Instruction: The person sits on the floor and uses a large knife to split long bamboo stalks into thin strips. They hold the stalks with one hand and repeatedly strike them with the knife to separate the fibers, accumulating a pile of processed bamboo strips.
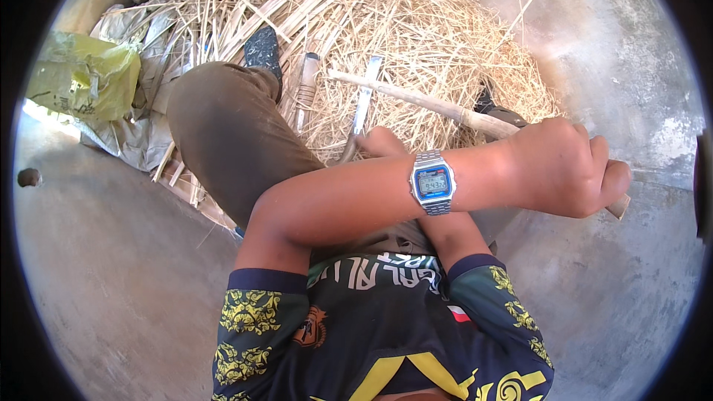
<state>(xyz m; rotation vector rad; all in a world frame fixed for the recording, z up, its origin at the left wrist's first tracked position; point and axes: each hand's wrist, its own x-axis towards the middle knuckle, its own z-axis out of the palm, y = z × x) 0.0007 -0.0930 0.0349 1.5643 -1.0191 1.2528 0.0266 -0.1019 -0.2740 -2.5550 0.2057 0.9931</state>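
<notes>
My left arm, with a metal digital watch [433, 182] on its wrist, reaches across to the right. My left hand [561, 167] is closed around a pale wooden stick [431, 106], whose thin far end slants up over the straw. Its short near end pokes out below my fist. Under my left forearm, my right hand [382, 142] is closed at the base of a knife [362, 104] with a long narrow blade and a dark curved handle. The forearm hides most of those fingers. The stick crosses above the blade.
Loose straw and split strips [423, 26] are heaped ahead between my legs. A wooden piece with bindings [306, 93] lies beside my bent left leg [230, 130]. A yellow-green plastic sack [85, 78] is at far left. Grey concrete floor [609, 282] surrounds me.
</notes>
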